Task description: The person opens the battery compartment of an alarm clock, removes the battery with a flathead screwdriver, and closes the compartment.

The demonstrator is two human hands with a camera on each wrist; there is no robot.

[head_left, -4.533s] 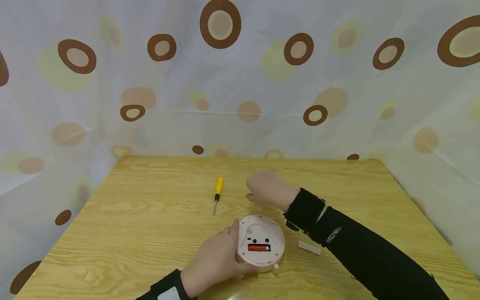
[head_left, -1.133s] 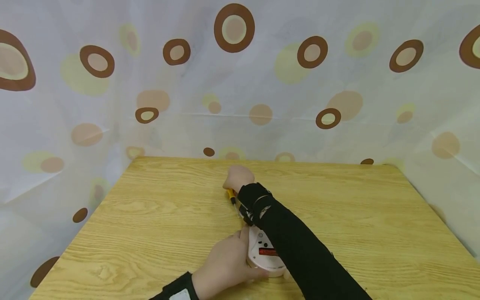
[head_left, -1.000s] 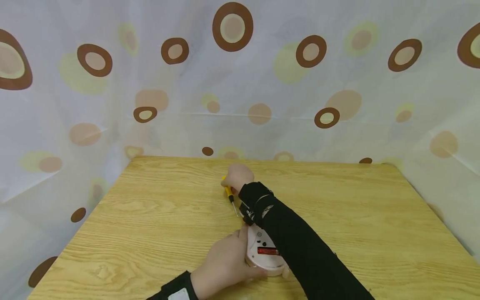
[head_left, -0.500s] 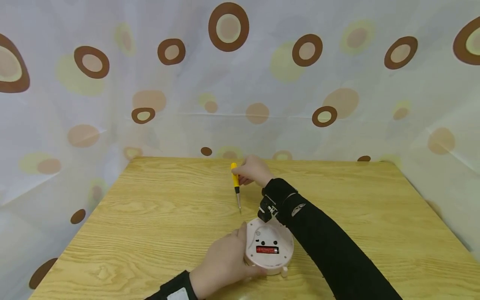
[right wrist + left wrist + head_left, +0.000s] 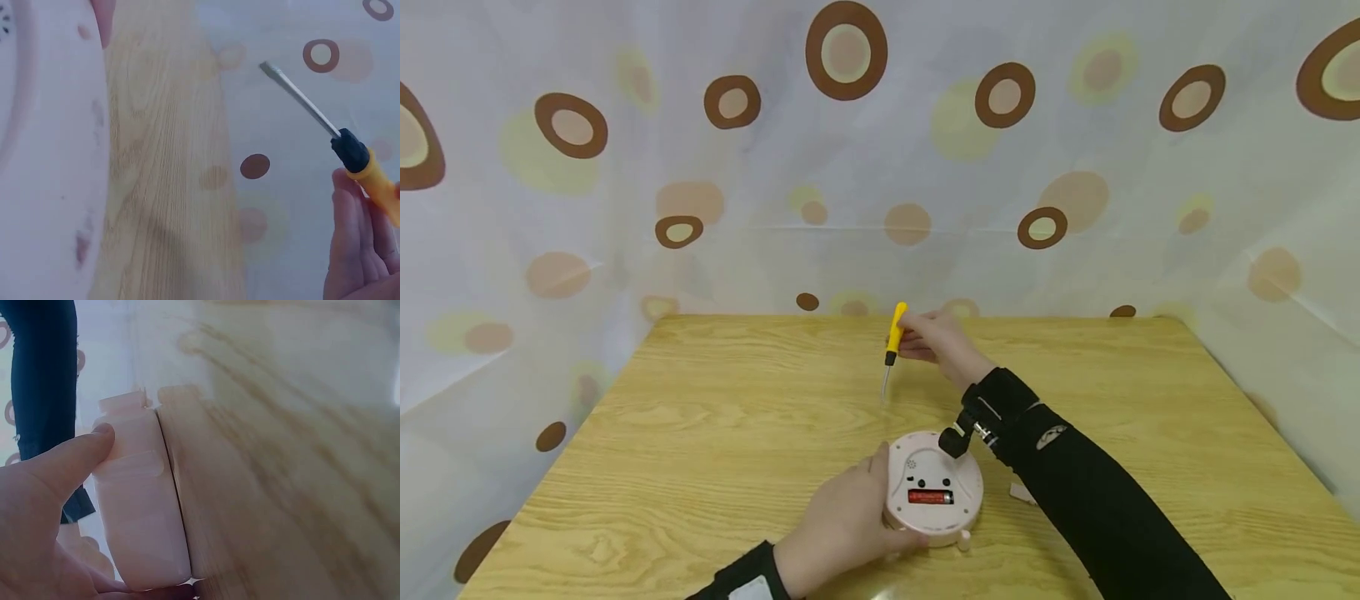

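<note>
A round pink clock [image 5: 934, 492] lies face down on the wooden table [image 5: 700, 433], its open battery slot showing a red battery [image 5: 930, 497]. My left hand [image 5: 842, 525] grips the clock's left rim; the left wrist view shows the thumb [image 5: 69, 462] against the clock's pink edge [image 5: 140, 506]. Above the table behind the clock, my right hand [image 5: 936, 337] pinches a yellow-handled screwdriver [image 5: 892, 342], its blade pointing down. The right wrist view shows the screwdriver [image 5: 337, 147] held at the fingertips [image 5: 350, 219], with the clock [image 5: 44, 156] at the left.
A small white battery cover [image 5: 1021, 492] lies on the table right of the clock, partly hidden by my right forearm. A white cloth with brown and yellow circles [image 5: 880, 150] hangs behind and beside the table.
My right hand reached to the screwdriver lying on the table, picked it up and has lifted it up and to the right. The left hand has kept its hold on the clock.
</note>
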